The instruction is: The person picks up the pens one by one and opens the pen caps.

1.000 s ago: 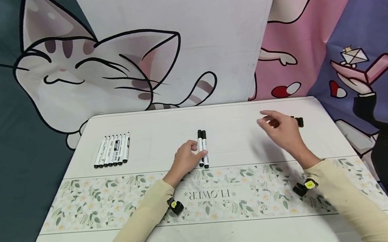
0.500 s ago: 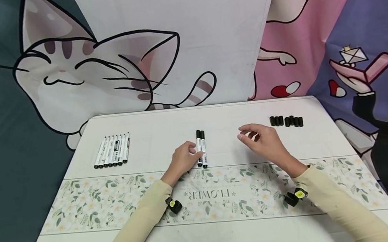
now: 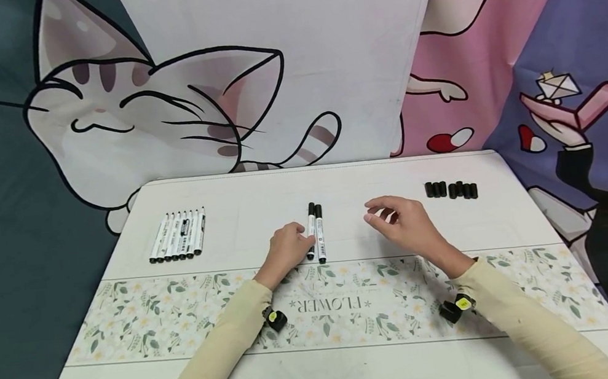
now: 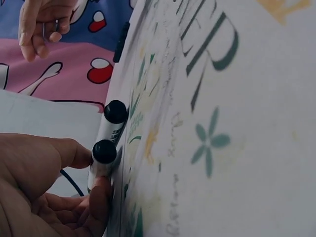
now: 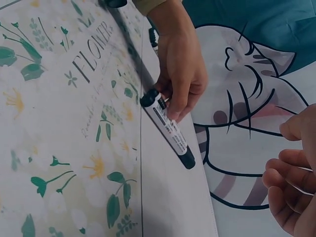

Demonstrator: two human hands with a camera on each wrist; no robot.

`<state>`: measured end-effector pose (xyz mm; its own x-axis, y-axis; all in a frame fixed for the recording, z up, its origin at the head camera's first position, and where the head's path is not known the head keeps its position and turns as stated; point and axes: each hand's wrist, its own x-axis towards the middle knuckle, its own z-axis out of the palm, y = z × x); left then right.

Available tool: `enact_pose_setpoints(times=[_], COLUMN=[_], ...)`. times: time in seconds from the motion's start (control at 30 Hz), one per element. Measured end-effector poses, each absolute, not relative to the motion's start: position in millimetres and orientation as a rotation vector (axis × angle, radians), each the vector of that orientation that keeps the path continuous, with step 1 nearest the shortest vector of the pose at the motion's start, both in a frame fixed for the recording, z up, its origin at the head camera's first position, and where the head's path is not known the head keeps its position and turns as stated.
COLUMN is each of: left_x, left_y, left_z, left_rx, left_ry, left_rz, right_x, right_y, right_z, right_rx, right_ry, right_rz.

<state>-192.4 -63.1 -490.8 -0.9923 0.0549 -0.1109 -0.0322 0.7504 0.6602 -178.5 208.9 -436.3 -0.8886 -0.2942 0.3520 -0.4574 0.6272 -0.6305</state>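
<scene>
Two white markers with black caps (image 3: 320,234) lie side by side near the middle of the table. My left hand (image 3: 287,248) pinches the left marker (image 3: 311,231), which is tilted a little against its neighbour. The left wrist view shows thumb and finger of the left hand (image 4: 44,187) curled round the nearer marker end (image 4: 104,151). My right hand (image 3: 399,221) hovers just right of the pair, fingers loosely curled, with nothing seen in it. The right wrist view shows the left hand (image 5: 180,69) beside a marker (image 5: 170,133), and my right hand's fingertips (image 5: 296,182).
A row of several white markers (image 3: 177,235) lies at the table's left. Several loose black caps (image 3: 451,190) sit in a line at the far right. A floral band (image 3: 183,313) crosses the white table (image 3: 323,373). Printed cloth hangs behind.
My right hand has come left from the row of caps to just beside the two markers. The left marker has tilted slightly under my left hand.
</scene>
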Motion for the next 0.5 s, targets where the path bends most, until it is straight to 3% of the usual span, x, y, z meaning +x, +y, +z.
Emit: enact_pose_setpoints(times=[0.5], left_x=[-179.7], left_y=[-86.4], left_z=[-481.3], left_rx=[0.1], left_ry=[2.755], left_rz=[1.309], right_x=[-183.2], right_y=[212.5], right_z=[-424.2], right_rx=[0.64], right_ry=[-2.656], right_rz=[1.074])
